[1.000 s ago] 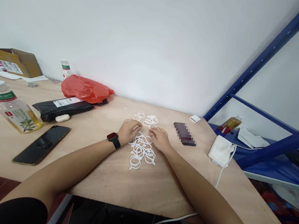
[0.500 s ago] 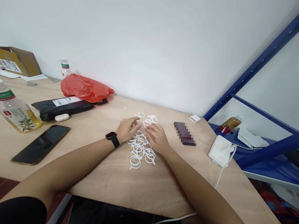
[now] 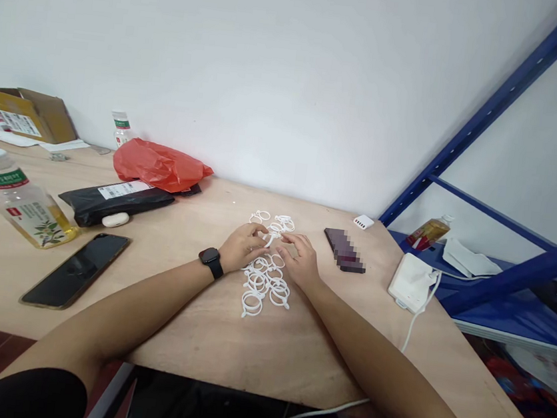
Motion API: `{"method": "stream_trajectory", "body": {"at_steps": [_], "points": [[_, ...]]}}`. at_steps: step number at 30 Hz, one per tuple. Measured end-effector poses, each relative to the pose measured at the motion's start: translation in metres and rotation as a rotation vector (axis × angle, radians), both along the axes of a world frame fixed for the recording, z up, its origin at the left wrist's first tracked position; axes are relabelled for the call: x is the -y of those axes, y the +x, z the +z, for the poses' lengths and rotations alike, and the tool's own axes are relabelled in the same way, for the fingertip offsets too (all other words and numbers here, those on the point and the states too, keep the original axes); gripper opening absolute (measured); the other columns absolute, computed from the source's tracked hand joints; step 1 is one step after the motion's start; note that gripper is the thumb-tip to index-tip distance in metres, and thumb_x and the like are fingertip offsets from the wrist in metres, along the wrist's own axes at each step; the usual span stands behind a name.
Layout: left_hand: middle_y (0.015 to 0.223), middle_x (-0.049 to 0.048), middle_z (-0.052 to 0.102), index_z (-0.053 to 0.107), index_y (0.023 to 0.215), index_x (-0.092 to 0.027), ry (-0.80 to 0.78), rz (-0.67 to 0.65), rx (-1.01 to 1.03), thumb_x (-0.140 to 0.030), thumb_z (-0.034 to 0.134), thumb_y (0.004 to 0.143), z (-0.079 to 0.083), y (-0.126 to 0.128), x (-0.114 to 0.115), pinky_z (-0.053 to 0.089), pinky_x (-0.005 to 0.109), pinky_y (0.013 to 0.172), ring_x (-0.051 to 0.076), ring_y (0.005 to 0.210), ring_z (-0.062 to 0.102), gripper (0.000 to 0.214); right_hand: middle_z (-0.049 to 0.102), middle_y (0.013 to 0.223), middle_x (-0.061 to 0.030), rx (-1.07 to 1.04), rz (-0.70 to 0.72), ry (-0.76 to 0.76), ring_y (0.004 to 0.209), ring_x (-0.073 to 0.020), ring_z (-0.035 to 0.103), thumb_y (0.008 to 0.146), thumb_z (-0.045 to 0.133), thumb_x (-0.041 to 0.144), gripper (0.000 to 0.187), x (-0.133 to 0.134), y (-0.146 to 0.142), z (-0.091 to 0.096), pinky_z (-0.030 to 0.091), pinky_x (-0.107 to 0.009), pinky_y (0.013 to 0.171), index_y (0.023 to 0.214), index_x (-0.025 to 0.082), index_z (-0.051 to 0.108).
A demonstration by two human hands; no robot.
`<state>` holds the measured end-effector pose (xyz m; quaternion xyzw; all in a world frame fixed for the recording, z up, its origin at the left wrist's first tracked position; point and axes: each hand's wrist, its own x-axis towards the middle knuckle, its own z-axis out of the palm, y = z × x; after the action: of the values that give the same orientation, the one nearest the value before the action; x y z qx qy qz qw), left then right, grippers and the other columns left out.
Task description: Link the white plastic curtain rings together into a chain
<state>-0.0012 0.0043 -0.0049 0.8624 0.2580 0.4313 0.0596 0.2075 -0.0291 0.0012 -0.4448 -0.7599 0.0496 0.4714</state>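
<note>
One white ring (image 3: 269, 241) seems pinched by left hand (image 3: 240, 247) and right hand (image 3: 301, 261) together, between the desk's (image 3: 222, 347) long edges; the next move calls for light, even pressure.

From my remote seat I see white rings (image 3: 259, 278) on a pale tan table (image 3: 223, 343) with faint grain. I read black on the watch (image 3: 211, 262) and the sleeve (image 3: 36, 396). I make out an orange-red plastic bag (image 3: 160, 165), a black parcel (image 3: 118, 207) with a white label (image 3: 126, 189), and a near bottle (image 3: 20, 203) with green band, leafy print and yellow liquid. My view also gives a blue rack (image 3: 495, 113) and off-white wall (image 3: 293, 83).
</note>
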Motion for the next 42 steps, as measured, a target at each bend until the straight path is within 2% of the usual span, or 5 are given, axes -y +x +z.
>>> {"method": "stream_trajectory", "body": {"at_steps": [7, 15, 23, 37, 42], "points": [[0.123, 0.0099, 0.059, 0.073, 0.088, -0.021, 0.002, -0.013, -0.139, -0.036, 0.058, 0.091, -0.001, 0.001, 0.003, 0.050, 0.037, 0.087, 0.019, 0.090, 0.057, 0.021, 0.071, 0.093, -0.0056, -0.011, 0.100, 0.011, 0.091, -0.0217, 0.063, 0.091, 0.057, 0.035, 0.018, 0.003, -0.002, 0.002, 0.051, -0.040, 0.088, 0.098, 0.024, 0.070], [0.117, 0.0113, 0.063, 0.066, 0.106, -0.022, 0.026, -0.015, -0.061, -0.037, 0.062, 0.088, 0.003, 0.001, 0.005, 0.048, 0.041, 0.094, 0.022, 0.105, 0.060, 0.024, 0.071, 0.088, -0.0055, 0.044, 0.115, 0.034, 0.088, -0.0217, 0.063, 0.093, 0.054, 0.034, 0.019, 0.002, -0.002, -0.001, 0.051, -0.040, 0.084, 0.093, 0.025, 0.070], [0.106, 0.0095, 0.069, 0.066, 0.099, -0.021, 0.071, -0.024, -0.025, -0.034, 0.058, 0.092, 0.005, 0.001, 0.006, 0.049, 0.037, 0.089, 0.019, 0.100, 0.063, 0.017, 0.071, 0.088, -0.0060, 0.134, 0.176, 0.088, 0.085, -0.0207, 0.063, 0.094, 0.053, 0.031, 0.017, 0.000, -0.001, -0.004, 0.050, -0.039, 0.081, 0.094, 0.024, 0.068], [0.097, 0.0063, 0.072, 0.065, 0.093, -0.020, 0.051, 0.008, -0.049, -0.031, 0.052, 0.094, 0.005, 0.003, 0.010, 0.045, 0.037, 0.086, 0.018, 0.096, 0.063, 0.016, 0.072, 0.085, -0.0060, 0.144, 0.108, 0.045, 0.084, -0.0214, 0.063, 0.093, 0.054, 0.034, 0.019, 0.000, -0.005, -0.008, 0.048, -0.038, 0.082, 0.090, 0.023, 0.070], [0.100, 0.0076, 0.070, 0.064, 0.094, -0.020, 0.001, 0.033, -0.035, -0.031, 0.053, 0.094, 0.003, 0.002, 0.005, 0.046, 0.038, 0.088, 0.020, 0.097, 0.062, 0.016, 0.072, 0.101, -0.0065, 0.049, 0.037, -0.077, 0.098, -0.0215, 0.063, 0.094, 0.050, 0.036, 0.026, -0.011, 0.004, -0.009, 0.049, -0.038, 0.091, 0.105, 0.023, 0.070]]}}
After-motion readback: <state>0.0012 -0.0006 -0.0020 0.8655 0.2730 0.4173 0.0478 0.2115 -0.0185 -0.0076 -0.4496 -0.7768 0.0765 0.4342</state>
